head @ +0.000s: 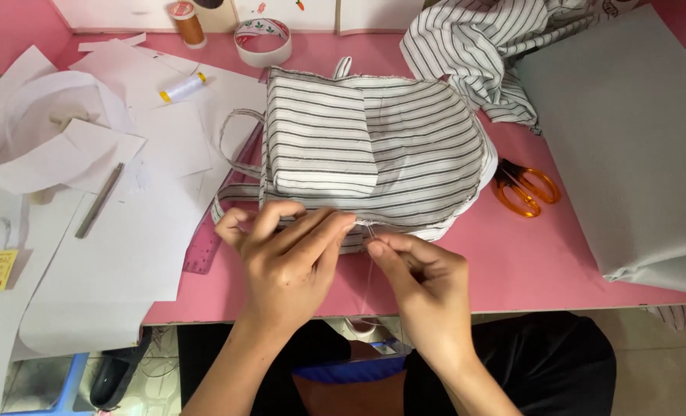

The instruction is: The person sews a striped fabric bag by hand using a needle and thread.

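Left hand point(285, 250) grip closed on lower hem of striped fabric bag point(374, 150), right hand point(424, 277) pinching thin thread point(370, 254) just beside, orange scissors point(526, 189) near worktop point(528, 262) right side, pink ruler point(204, 250) by left wrist.

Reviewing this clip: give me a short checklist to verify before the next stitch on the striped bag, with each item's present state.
1. Left hand pinning the striped bag edge: ok.
2. Right hand pinching at the seam: ok.
3. Needle itself visible: cannot tell, too small.
4. Thread free of tangles: cannot tell.
5. Scissors lying apart from both hands on the pink table: ok.
6. Bag flat and supported on the table: ok.
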